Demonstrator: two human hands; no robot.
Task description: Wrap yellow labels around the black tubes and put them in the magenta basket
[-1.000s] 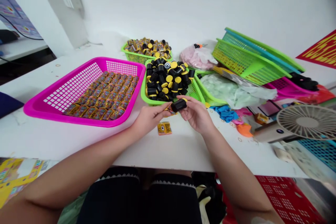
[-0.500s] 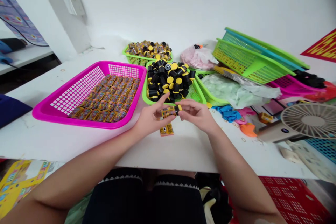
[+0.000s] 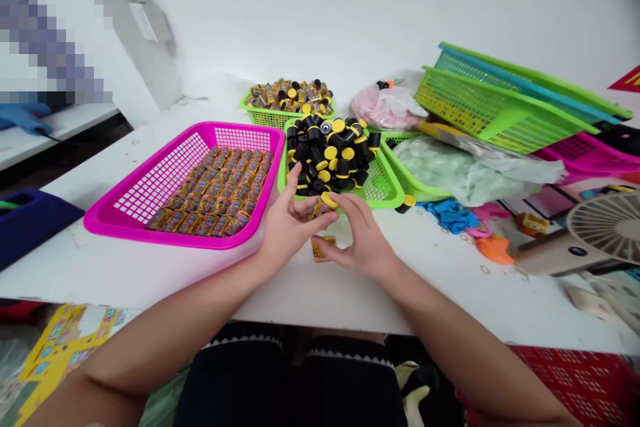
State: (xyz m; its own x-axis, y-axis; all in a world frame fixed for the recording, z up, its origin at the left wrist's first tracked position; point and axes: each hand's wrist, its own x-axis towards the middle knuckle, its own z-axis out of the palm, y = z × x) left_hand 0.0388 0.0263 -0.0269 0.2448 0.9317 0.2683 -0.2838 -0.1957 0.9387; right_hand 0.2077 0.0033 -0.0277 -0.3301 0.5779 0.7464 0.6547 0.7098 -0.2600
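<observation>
My left hand [image 3: 286, 223] and my right hand [image 3: 361, 239] meet at the table's front, just before a green basket [image 3: 387, 199] heaped with black tubes with yellow caps [image 3: 330, 153]. Between the fingertips of both hands is one small tube [image 3: 323, 205] with a yellow cap and a yellow printed wrap. My right thumb also touches a small yellow sticker sheet [image 3: 323, 247] lying on the table under my hands. To the left, a pink basket [image 3: 150, 183] holds rows of wrapped tubes [image 3: 220, 187].
A second green basket [image 3: 270, 117] of wrapped tubes stands behind. Stacked green, blue and pink baskets [image 3: 500, 107], plastic bags [image 3: 465, 167], coloured scraps [image 3: 453, 213] and a small fan [image 3: 595, 227] crowd the right side. A dark blue object [image 3: 30, 220] lies at the left edge.
The plain black tube held a second ago now carries a yellow wrap. Both hands have dropped lower to the table, over the sticker sheet, and my left fingers have spread.
</observation>
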